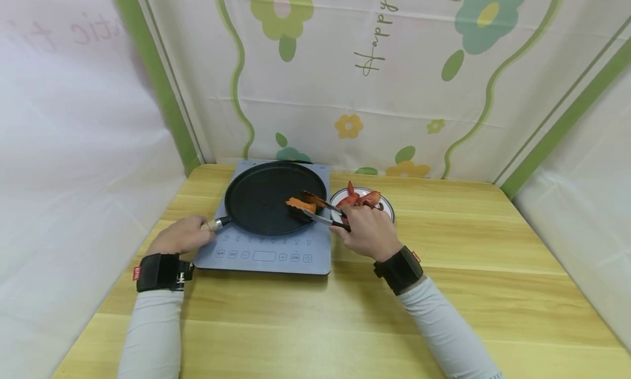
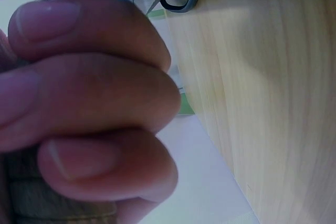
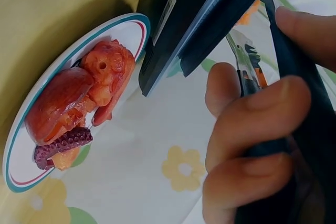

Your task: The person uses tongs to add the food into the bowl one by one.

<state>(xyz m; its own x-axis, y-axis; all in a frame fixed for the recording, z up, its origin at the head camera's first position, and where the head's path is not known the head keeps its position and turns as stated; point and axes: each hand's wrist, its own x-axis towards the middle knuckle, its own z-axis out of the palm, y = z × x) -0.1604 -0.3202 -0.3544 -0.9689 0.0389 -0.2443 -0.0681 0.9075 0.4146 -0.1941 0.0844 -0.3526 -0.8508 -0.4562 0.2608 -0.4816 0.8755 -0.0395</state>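
My left hand grips the wooden-ended handle of a round black frying pan. In the left wrist view the curled fingers hide most of that handle. With my right hand I hold metal tongs by their black grips. The tongs' ends are around an orange piece of food with a dark side, over the right part of the pan. In the right wrist view the pan's edge overlaps the tongs' far end, leaving only a little orange showing.
Under the pan lies a grey induction cooker with touch buttons. Close to its right, a white plate carries reddish seafood and a purple suckered tentacle. A flowered curtain hangs behind the wooden table.
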